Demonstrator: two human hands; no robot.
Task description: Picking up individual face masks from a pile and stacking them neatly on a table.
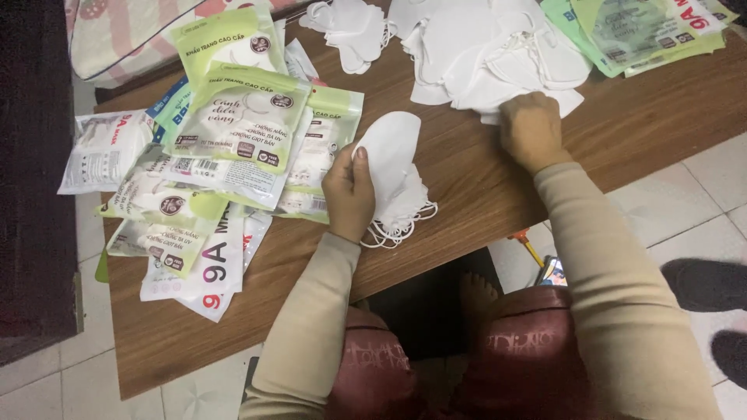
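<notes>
Two hands: working over the tabletop (pixel 467 194)
Left hand (pixel 348 194): pinching a stack of white masks (pixel 393 167)
Right hand (pixel 531 128): fingers curled, gripping the mask pile (pixel 482 47) just above it

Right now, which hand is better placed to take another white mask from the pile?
Probably the right hand: it already rests on the pile of white masks. The left hand is busy holding a small stack of masks.
</notes>
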